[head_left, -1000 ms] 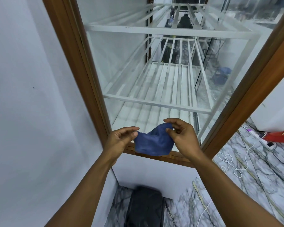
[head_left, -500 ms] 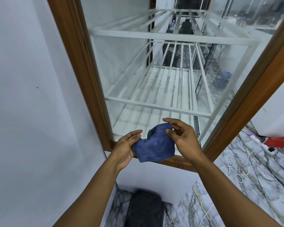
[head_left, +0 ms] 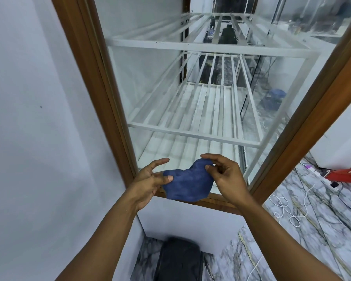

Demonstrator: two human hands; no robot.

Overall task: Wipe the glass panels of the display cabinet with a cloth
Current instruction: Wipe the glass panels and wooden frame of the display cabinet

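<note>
Blue cloth [head_left: 187, 184] between both hands, right hand [head_left: 225, 177] pinching its top, left hand [head_left: 150, 179] gripping its edge by thumb, forefinger now straightened, glass [head_left: 150, 78] just beyond

Cloth [head_left: 187, 184]: solid dark blue throughout.
Cabinet frame [head_left: 83, 57]: warm mid-brown wood with faint lengthwise grain and a darker brown strip along the inner edge.
Shelf racks [head_left: 190, 136]: white paint; the parallel bars read as stripes, tier over tier.
Cabinet base [head_left: 190, 220]: plain white.
Wall [head_left: 28, 118]: pale grey-white, one small dark speck.
Floor [head_left: 322, 230]: white-grey marble pattern, dark branching veins, a few yellowish streaks.
Cable [head_left: 286, 209]: white.
Power strip [head_left: 320, 175]: white, purple plug at one end.
Red object [head_left: 346, 175] beside it: bright, uniform red.
Black object [head_left: 178, 260]: low in view, blurred.
Blue shape [head_left: 274, 98]: seen through the glass, indistinct.
</note>
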